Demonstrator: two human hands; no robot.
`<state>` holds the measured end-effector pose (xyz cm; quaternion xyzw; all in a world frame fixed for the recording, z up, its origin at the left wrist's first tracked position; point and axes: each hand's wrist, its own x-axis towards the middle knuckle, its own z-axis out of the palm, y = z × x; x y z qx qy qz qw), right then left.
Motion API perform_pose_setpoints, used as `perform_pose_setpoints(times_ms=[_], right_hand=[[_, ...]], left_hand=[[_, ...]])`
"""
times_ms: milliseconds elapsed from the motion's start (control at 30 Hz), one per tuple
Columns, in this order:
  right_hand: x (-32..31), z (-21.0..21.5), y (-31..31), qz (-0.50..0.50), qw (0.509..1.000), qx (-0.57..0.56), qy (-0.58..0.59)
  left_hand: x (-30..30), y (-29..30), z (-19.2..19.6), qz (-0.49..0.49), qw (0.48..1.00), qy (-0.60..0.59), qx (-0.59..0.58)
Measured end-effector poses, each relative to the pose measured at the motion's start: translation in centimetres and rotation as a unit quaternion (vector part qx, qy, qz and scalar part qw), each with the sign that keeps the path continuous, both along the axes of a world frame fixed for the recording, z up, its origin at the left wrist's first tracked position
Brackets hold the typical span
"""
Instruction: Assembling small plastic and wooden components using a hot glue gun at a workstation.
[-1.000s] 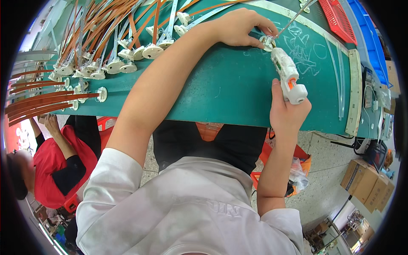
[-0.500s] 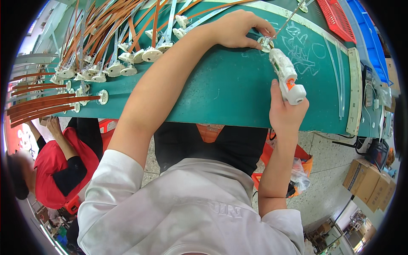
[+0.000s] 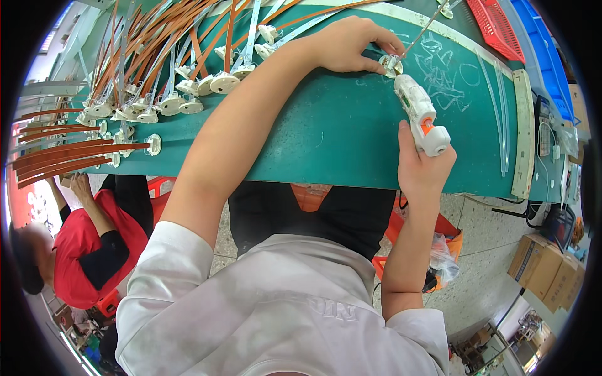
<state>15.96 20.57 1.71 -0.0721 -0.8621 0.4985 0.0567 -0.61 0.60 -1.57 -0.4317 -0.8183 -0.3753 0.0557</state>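
My right hand (image 3: pixel 427 172) is wrapped round the handle of a white hot glue gun (image 3: pixel 415 103) with an orange part at its rear. The gun's nozzle points away from me and meets the near side of a small white round fitting (image 3: pixel 392 64). At that fitting, my left hand (image 3: pixel 356 49) reaches across with thumb and fingers closed on its left side. A thin strip (image 3: pixel 426 28) runs from the fitting toward the upper right. My fingers hide part of the fitting, and whether glue is flowing is too small to tell.
Several white round bases (image 3: pixel 224 83) with brown and silvery strips (image 3: pixel 153 56) crowd the table's left. Clear rods (image 3: pixel 503 119) lie at right on the green mat (image 3: pixel 301 150). A red basket (image 3: pixel 495 28) and blue crate (image 3: pixel 544 56) stand far right. A co-worker in red (image 3: pixel 100 250) sits at left.
The glue gun's nose has shifted slightly left and toward me at the fitting. My left hand stays almost still, holding the fitting.
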Motion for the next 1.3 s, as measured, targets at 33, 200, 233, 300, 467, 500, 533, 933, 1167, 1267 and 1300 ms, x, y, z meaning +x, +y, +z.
perform_pose_setpoints(times_ms=[33,200,233,300,467,500,533,933,1167,1267,1300], right_hand=[[0.0,-0.2,0.1,0.0,1.0,0.0,0.0],[0.2,-0.6,0.5,-0.009,0.999,-0.036,0.018],[0.2,-0.6,0.5,-0.01,0.999,-0.036,0.018],[-0.1,-0.6,0.4,0.005,0.999,0.002,0.036],[-0.4,-0.2,0.0,-0.005,1.0,-0.002,0.019],[-0.4,-0.1,0.1,-0.001,1.0,0.009,0.016],[-0.4,-0.2,0.1,-0.002,1.0,0.009,0.016],[-1.7,0.2,1.3,-0.017,0.992,-0.124,-0.019],[-1.9,0.1,2.5,0.007,0.988,-0.15,-0.037],[-1.7,0.0,2.6,0.013,0.987,-0.158,-0.039],[-1.6,0.0,2.6,0.022,0.984,-0.173,-0.03]], left_hand=[[0.0,-0.1,0.0,0.0,1.0,0.0,0.0],[0.4,0.0,0.7,-0.008,1.0,-0.006,0.003],[0.5,-0.1,0.8,-0.009,1.0,-0.006,0.003],[0.7,-0.1,1.2,-0.001,0.999,-0.049,-0.017],[0.7,-0.1,1.1,-0.002,0.999,-0.048,-0.013],[0.6,0.0,1.1,0.002,0.999,-0.048,-0.016],[0.6,0.0,1.1,0.001,0.999,-0.047,-0.016],[0.5,-0.2,1.1,-0.004,1.0,-0.017,-0.004],[0.8,-0.1,1.5,0.002,0.998,-0.058,-0.016],[0.7,-0.1,1.4,0.0,0.999,-0.051,-0.012],[0.7,-0.1,1.4,0.001,0.999,-0.05,-0.011]])
